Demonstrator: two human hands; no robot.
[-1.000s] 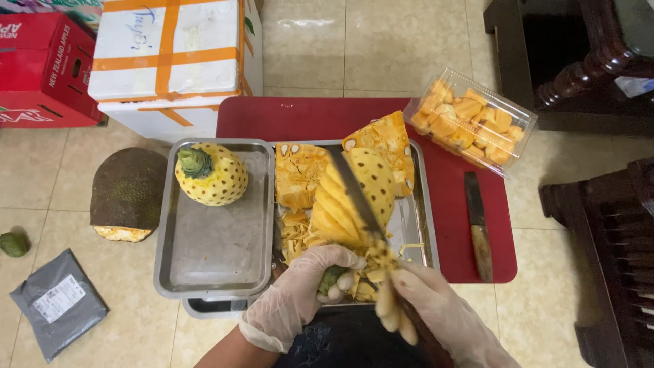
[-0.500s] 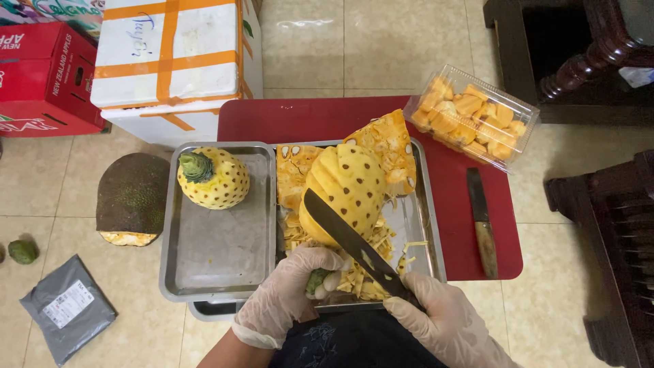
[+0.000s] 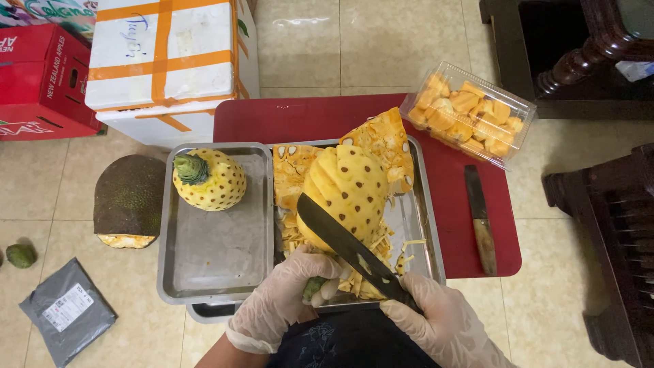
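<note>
Low in the frame, your left hand [image 3: 289, 296] grips the peeled pineapple's [image 3: 347, 194] stem while your right hand's [image 3: 443, 327] fingers clasp the knife [image 3: 344, 247] against it.

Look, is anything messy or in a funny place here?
Yes. A cut jackfruit and a small green fruit sit straight on the floor tiles, beside a grey bag. Pineapple peel scraps litter the right tray, though none has spilled out.

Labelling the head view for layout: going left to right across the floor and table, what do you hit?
Small green fruit → grey pouch → cut jackfruit → peeled pineapple in the left tray → pineapple being cut → spare knife → dark wooden furniture.
</note>
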